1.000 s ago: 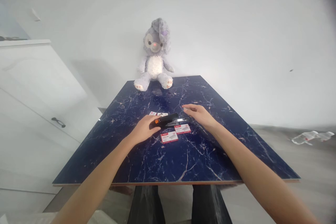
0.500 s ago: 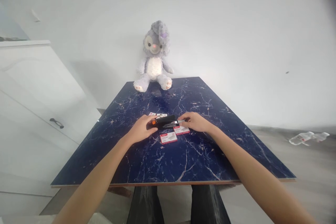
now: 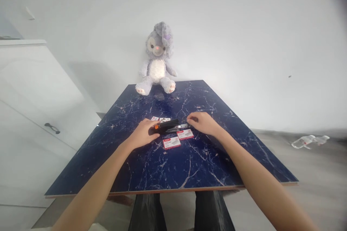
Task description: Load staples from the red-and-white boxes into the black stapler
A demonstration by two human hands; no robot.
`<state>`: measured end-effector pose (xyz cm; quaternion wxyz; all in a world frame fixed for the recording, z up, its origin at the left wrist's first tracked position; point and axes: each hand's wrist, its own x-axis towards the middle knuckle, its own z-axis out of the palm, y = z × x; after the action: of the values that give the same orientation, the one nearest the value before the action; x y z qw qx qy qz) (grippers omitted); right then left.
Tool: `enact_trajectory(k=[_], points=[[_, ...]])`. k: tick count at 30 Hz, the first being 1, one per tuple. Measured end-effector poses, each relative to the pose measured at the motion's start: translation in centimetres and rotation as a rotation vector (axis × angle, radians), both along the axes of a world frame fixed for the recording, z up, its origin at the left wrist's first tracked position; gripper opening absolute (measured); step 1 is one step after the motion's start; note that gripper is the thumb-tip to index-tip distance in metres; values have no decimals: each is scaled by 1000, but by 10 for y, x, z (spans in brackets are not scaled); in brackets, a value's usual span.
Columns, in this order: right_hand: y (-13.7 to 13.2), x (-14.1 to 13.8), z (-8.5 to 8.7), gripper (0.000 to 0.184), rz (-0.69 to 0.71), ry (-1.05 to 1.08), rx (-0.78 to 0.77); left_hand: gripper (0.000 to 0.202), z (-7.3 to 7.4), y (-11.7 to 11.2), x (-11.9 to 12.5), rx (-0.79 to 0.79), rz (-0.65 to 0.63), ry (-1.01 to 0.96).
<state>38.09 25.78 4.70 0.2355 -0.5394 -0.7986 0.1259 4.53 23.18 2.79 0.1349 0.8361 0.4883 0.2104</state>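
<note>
A black stapler (image 3: 168, 126) with an orange end lies open on the dark blue marbled table (image 3: 173, 166). My left hand (image 3: 143, 133) wraps round its orange end. My right hand (image 3: 202, 122) is at the metal tip of its staple rail, fingers curled; whether they grip it I cannot tell. Two small red and white staple boxes (image 3: 171, 143) (image 3: 185, 134) lie just in front of the stapler. Another small box (image 3: 160, 119) lies behind it.
A grey plush rabbit (image 3: 157, 61) sits at the table's far edge against the white wall. A white cabinet (image 3: 29, 94) with a dark handle stands to the left. Clear plastic bottles (image 3: 309, 140) lie on the floor at the right.
My right hand came in from the right to the stapler's metal tip and curled its fingers there. My left hand stayed on the orange end. The view shifted slightly right.
</note>
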Motion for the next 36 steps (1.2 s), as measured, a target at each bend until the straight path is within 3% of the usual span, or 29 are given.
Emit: enact_trajectory(k=[3,7,14,19,22,27,36], points=[[-5,-9,-3,22,140,69,-40,53,1,-1,2,12,-11,10],[-5,-22,-18,21,179,165,-114,50,5,-3,5,4,1,33],[11,-21,-35,22,28,537,-174,48,5,-3,5,14,-9,9],[17,-13,-32,20,-89,985,-365,46,2,-1,3,30,-9,14],[16,-9,-27,24,-134,1124,-493,45,3,-2,5,30,-6,24],[12,-7,-22,33,-67,1073,-564,47,3,-3,6,21,8,33],[8,-12,-20,36,59,830,-475,46,5,-2,6,28,-29,40]])
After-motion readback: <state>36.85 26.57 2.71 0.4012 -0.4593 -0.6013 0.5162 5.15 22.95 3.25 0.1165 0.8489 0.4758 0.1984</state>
